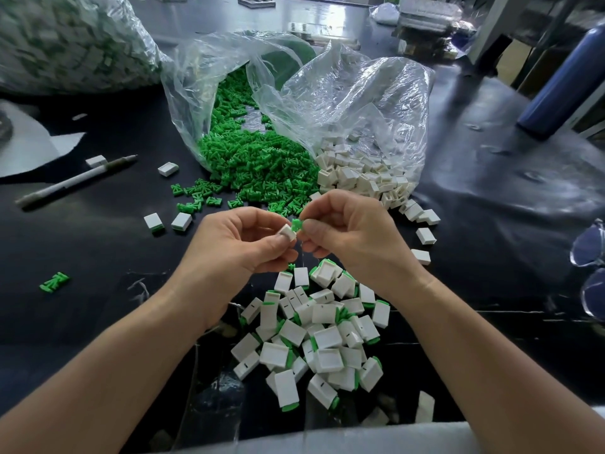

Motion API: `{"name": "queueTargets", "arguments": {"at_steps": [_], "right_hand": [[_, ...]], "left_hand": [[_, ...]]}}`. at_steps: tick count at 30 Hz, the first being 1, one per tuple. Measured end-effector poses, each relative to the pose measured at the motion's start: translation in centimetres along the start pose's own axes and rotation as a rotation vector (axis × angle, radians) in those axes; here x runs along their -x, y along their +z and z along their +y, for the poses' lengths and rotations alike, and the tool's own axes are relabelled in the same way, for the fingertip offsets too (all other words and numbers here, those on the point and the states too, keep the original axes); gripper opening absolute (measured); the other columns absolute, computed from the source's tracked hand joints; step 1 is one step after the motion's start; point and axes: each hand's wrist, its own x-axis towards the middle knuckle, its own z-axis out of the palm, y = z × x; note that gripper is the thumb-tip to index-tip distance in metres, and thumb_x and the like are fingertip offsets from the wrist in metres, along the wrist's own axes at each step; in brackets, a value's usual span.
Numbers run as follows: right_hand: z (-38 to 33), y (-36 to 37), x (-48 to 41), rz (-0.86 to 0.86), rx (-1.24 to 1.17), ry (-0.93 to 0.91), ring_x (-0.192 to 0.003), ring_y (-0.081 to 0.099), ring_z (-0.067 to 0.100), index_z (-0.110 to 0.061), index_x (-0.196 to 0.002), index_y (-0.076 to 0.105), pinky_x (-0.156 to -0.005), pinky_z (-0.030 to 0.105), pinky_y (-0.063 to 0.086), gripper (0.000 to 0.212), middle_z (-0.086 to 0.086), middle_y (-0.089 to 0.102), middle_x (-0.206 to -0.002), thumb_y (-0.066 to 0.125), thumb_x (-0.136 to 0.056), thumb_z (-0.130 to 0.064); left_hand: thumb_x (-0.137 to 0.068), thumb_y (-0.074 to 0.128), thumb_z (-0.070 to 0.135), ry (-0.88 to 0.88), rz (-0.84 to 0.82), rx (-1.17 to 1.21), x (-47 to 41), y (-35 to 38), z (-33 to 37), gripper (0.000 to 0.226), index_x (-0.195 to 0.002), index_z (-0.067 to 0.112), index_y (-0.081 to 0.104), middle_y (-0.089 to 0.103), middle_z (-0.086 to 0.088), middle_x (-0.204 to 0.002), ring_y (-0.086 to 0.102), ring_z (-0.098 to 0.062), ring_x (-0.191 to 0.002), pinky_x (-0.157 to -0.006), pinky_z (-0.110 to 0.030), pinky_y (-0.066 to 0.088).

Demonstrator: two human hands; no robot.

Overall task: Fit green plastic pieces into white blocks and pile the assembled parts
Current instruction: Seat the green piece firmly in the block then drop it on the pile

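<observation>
My left hand (240, 242) pinches a small white block (288, 232) above the middle of the black table. My right hand (352, 229) pinches a green plastic piece (296, 225) whose end meets the block's open end. Below my hands lies a pile of assembled parts (322, 335), white blocks with green ends showing. Beyond my hands, loose green pieces (258, 162) spill from a clear bag, and loose white blocks (363, 176) spill from a second clear bag to its right.
A white pen (78, 180) lies at the left. Two assembled parts (168, 221) and a stray green piece (54, 282) lie on the black table (98, 250). A big bag of parts (65, 40) sits far left. A blue bottle (569, 77) and glasses (589, 273) are at the right.
</observation>
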Motion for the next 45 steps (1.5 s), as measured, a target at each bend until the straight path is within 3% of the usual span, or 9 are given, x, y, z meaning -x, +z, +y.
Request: {"name": "queueTargets", "arguments": {"at_steps": [4,11,15,19,22,30,36,45], "right_hand": [[-0.06,0.05,0.02,0.010,0.005,0.005,-0.061,0.063,0.011,-0.025,-0.074,0.058,-0.056,0.019,0.050,0.025,0.000,0.066,-0.066,0.062,-0.084,-0.002],[-0.21,0.04,0.08,0.026,0.012,0.011,-0.062,0.062,0.013,-0.023,-0.074,0.057,-0.056,0.019,0.050,0.024,0.007,0.067,-0.070,0.062,-0.084,-0.002],[-0.23,0.04,0.12,0.023,0.019,0.029,-0.061,0.062,0.011,-0.022,-0.074,0.058,-0.057,0.021,0.051,0.023,0.001,0.066,-0.067,0.062,-0.084,-0.002],[-0.22,0.22,0.22,0.025,0.023,0.056,-0.060,0.063,0.012,-0.021,-0.074,0.058,-0.058,0.022,0.052,0.022,0.004,0.067,-0.069,0.062,-0.084,-0.002],[-0.26,0.38,0.24,0.042,0.030,0.054,-0.060,0.063,0.012,-0.021,-0.074,0.057,-0.059,0.024,0.052,0.022,0.010,0.068,-0.072,0.062,-0.084,-0.002],[-0.41,0.19,0.32,0.051,0.094,0.037,-0.059,0.063,0.011,-0.024,-0.073,0.057,-0.059,0.024,0.053,0.024,0.001,0.066,-0.065,0.062,-0.083,-0.002],[-0.62,0.32,0.50,0.018,0.228,-0.012,-0.063,0.063,0.019,-0.025,-0.070,0.055,-0.067,0.040,0.055,0.028,0.002,0.064,-0.067,0.063,-0.082,-0.001],[-0.82,-0.43,0.49,-0.061,0.292,-0.037,-0.058,0.058,0.014,-0.028,-0.066,0.055,-0.060,0.031,0.052,0.035,0.002,0.061,-0.063,0.064,-0.079,0.003]], "left_hand": [[-0.084,0.055,-0.006,0.008,-0.011,0.015,0.02,0.02,0.06,0.025,-0.083,0.016,0.068,0.071,-0.004,-0.065,0.067,-0.011,-0.058,-0.055,-0.020,0.056],[-0.088,0.056,0.006,-0.030,0.002,-0.040,-0.07,-0.07,-0.13,0.008,-0.083,0.011,0.053,0.073,-0.005,-0.072,0.069,-0.016,-0.063,-0.051,-0.023,0.055],[-0.080,0.065,0.005,0.086,0.065,-0.164,-0.27,-0.47,-0.33,0.010,-0.077,0.013,0.058,0.063,0.003,-0.062,0.058,-0.004,-0.055,-0.047,-0.015,0.047],[-0.082,0.059,-0.004,0.074,0.070,0.007,-0.46,-0.62,-0.18,0.021,-0.089,0.016,0.064,0.063,0.004,-0.060,0.061,-0.005,-0.054,-0.051,-0.015,0.050],[-0.083,0.053,-0.009,0.033,0.005,0.070,-0.34,-0.40,-0.15,0.021,-0.082,0.009,0.065,0.068,-0.002,-0.062,0.067,-0.010,-0.058,-0.055,-0.017,0.053],[-0.071,0.062,0.001,-0.021,-0.064,0.066,-0.11,-0.39,0.01,0.010,-0.080,0.002,0.062,0.070,-0.009,-0.065,0.069,-0.014,-0.059,-0.053,-0.019,0.054],[-0.078,0.063,-0.002,0.016,-0.040,-0.091,0.04,-0.20,-0.17,0.008,-0.079,0.005,0.062,0.072,-0.010,-0.068,0.069,-0.015,-0.059,-0.051,-0.020,0.055],[-0.075,0.065,0.000,0.067,-0.081,-0.182,0.26,-0.23,-0.28,0.005,-0.077,0.005,0.064,0.071,-0.011,-0.069,0.068,-0.015,-0.058,-0.050,-0.019,0.053]]}}
